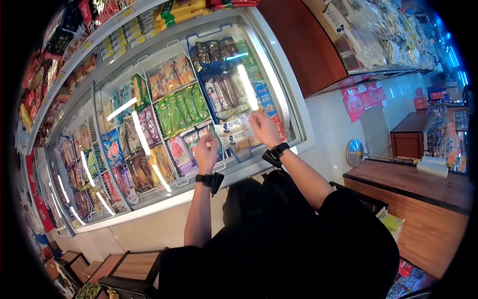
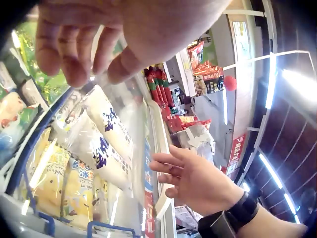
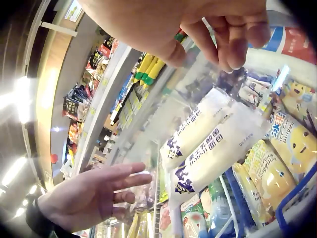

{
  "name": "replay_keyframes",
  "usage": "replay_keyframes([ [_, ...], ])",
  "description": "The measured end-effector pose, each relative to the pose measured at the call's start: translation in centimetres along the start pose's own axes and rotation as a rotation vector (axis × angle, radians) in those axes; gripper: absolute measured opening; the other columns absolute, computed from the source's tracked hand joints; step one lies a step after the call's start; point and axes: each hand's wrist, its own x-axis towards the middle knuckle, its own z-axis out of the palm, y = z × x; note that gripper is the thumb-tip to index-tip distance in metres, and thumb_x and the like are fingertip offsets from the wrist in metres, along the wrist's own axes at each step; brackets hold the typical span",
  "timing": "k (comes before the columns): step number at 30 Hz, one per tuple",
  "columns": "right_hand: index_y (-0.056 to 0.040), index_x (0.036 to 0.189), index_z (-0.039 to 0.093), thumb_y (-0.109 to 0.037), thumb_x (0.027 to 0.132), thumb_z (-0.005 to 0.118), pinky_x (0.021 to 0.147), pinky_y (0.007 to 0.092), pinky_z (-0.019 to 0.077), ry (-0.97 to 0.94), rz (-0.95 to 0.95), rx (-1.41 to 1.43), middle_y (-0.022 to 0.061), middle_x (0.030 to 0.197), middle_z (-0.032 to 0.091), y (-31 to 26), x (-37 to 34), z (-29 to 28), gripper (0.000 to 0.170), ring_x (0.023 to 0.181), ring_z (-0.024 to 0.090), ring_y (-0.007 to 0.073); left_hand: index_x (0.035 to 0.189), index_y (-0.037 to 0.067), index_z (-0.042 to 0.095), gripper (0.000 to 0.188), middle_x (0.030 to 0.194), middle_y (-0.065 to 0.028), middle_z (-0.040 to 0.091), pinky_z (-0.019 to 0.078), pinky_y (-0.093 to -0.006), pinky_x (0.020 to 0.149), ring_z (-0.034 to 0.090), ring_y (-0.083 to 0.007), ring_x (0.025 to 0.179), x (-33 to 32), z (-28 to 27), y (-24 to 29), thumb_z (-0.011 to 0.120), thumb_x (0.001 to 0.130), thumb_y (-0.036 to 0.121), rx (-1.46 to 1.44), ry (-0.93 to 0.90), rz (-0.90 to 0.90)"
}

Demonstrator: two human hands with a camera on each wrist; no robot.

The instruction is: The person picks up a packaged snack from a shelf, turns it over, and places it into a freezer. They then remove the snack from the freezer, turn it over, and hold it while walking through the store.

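Note:
Two white packets with dark blue print (image 1: 236,124) (image 2: 106,136) (image 3: 213,141) lie side by side over the chest freezer's right part. The left hand (image 1: 206,152) (image 2: 109,34) (image 3: 91,198) is at their left end, fingers loosely bent and holding nothing. At their other end is the right hand (image 1: 265,130) (image 2: 200,181) (image 3: 198,25), its fingers relaxed, also holding nothing. Neither hand visibly grips a packet. Whether the packets rest on glass or on the goods below, I cannot tell.
The freezer (image 1: 298,99) holds wire baskets of packaged goods, including green packets (image 1: 181,109) and yellow ice packets (image 2: 79,191) (image 3: 292,144). Snack bags line the shelf behind (image 1: 174,15). A reddish-brown cabinet (image 1: 303,50) stands right of the freezer, and a wooden counter (image 1: 413,187) is further right.

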Motion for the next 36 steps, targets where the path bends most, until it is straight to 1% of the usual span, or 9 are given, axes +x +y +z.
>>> replay_keyframes([
  [2, -0.0007, 0.110, 0.067, -0.035, 0.095, 0.057, 0.081, 0.0422, 0.0502, -0.002, -0.004, 0.023, 0.0231, 0.102, 0.067, 0.4, -0.7, -1.7, 0.038, 0.097, 0.065, 0.0366, 0.116, 0.000, 0.063, 0.031, 0.100, -0.0125, 0.070, 0.0527, -0.0291, 0.068, 0.066, -0.0158, 0.080, -0.6, 0.1, -1.3, 0.064, 0.089, 0.016, 0.037, 0.035, 0.131],
  [5, -0.0045, 0.104, 0.068, -0.030, 0.093, 0.062, 0.065, 0.0366, 0.0490, 0.048, -0.098, -0.058, 0.0138, 0.081, 0.067, 1.6, -2.8, -4.9, 0.028, 0.070, 0.063, 0.0266, 0.112, -0.001, 0.064, 0.028, 0.096, -0.0097, 0.070, 0.0507, -0.0271, 0.067, 0.062, -0.0127, 0.077, -3.5, 0.0, 1.7, 0.065, 0.091, 0.018, -0.045, 0.007, 0.053],
  [6, -0.0078, 0.107, 0.068, -0.029, 0.094, 0.061, 0.064, 0.0382, 0.0492, 0.114, -0.189, -0.028, 0.0161, 0.084, 0.067, 2.8, -3.6, -5.6, 0.026, 0.073, 0.065, 0.0287, 0.111, -0.001, 0.066, 0.029, 0.095, -0.0084, 0.069, 0.0498, -0.0264, 0.067, 0.059, -0.0117, 0.075, -4.7, 0.1, 3.5, 0.066, 0.091, 0.021, -0.063, -0.030, 0.005],
  [9, -0.0066, 0.110, 0.064, -0.026, 0.095, 0.057, 0.071, 0.0383, 0.0500, -0.040, -0.045, 0.160, 0.0184, 0.087, 0.065, 3.6, -6.8, -10.1, 0.025, 0.078, 0.065, 0.0322, 0.107, 0.000, 0.066, 0.024, 0.091, -0.0056, 0.069, 0.0476, -0.0246, 0.064, 0.058, -0.0098, 0.072, -7.8, 3.0, 7.2, 0.066, 0.092, 0.019, 0.025, -0.100, 0.177],
  [12, -0.0061, 0.107, 0.065, -0.024, 0.096, 0.057, 0.065, 0.0380, 0.0487, 0.084, -0.150, 0.216, 0.0161, 0.084, 0.065, 6.0, -10.6, -13.8, 0.023, 0.070, 0.062, 0.0301, 0.106, 0.001, 0.067, 0.022, 0.088, -0.0044, 0.068, 0.0459, -0.0244, 0.063, 0.058, -0.0095, 0.071, -10.7, 8.6, 9.4, 0.066, 0.092, 0.018, -0.031, -0.261, 0.208],
  [16, -0.0032, 0.111, 0.066, -0.021, 0.095, 0.061, 0.066, 0.0301, 0.0508, 0.125, -0.031, 0.274, 0.0146, 0.082, 0.068, 9.4, -15.6, -20.9, 0.025, 0.072, 0.066, 0.0178, 0.107, 0.000, 0.067, 0.021, 0.089, -0.0046, 0.068, 0.0480, -0.0249, 0.060, 0.060, -0.0103, 0.070, -14.6, 17.2, 15.2, 0.065, 0.092, 0.016, -0.068, -0.497, 0.309],
  [24, -0.0033, 0.114, 0.065, -0.020, 0.097, 0.059, 0.070, 0.0286, 0.0529, 0.371, 0.034, 0.458, 0.0091, 0.090, 0.071, 19.0, -22.8, -32.7, 0.025, 0.076, 0.067, 0.0150, 0.113, 0.000, 0.064, 0.023, 0.098, -0.0069, 0.069, 0.0496, -0.0237, 0.067, 0.061, -0.0087, 0.077, -22.0, 32.1, 24.4, 0.062, 0.095, 0.014, -0.076, -0.823, 0.285],
  [25, -0.0034, 0.114, 0.066, -0.020, 0.097, 0.059, 0.070, 0.0281, 0.0529, 0.400, 0.054, 0.458, 0.0088, 0.090, 0.071, 19.7, -23.5, -34.3, 0.025, 0.076, 0.067, 0.0145, 0.112, 0.004, 0.066, 0.024, 0.082, -0.0053, 0.069, 0.0496, -0.0249, 0.063, 0.062, -0.0101, 0.070, -22.3, 34.0, 24.6, 0.065, 0.093, 0.019, -0.074, -0.778, 0.442],
  [36, 0.0032, 0.112, 0.065, -0.023, 0.099, 0.057, 0.067, 0.0266, 0.0539, 0.628, 0.194, 0.642, 0.0090, 0.088, 0.070, 25.8, -26.0, -44.4, 0.031, 0.075, 0.066, 0.0123, 0.112, 0.002, 0.067, 0.026, 0.097, -0.0086, 0.070, 0.0510, -0.0267, 0.062, 0.064, -0.0139, 0.074, -26.5, 48.3, 30.6, 0.067, 0.091, 0.018, -0.044, -0.998, 0.528],
])
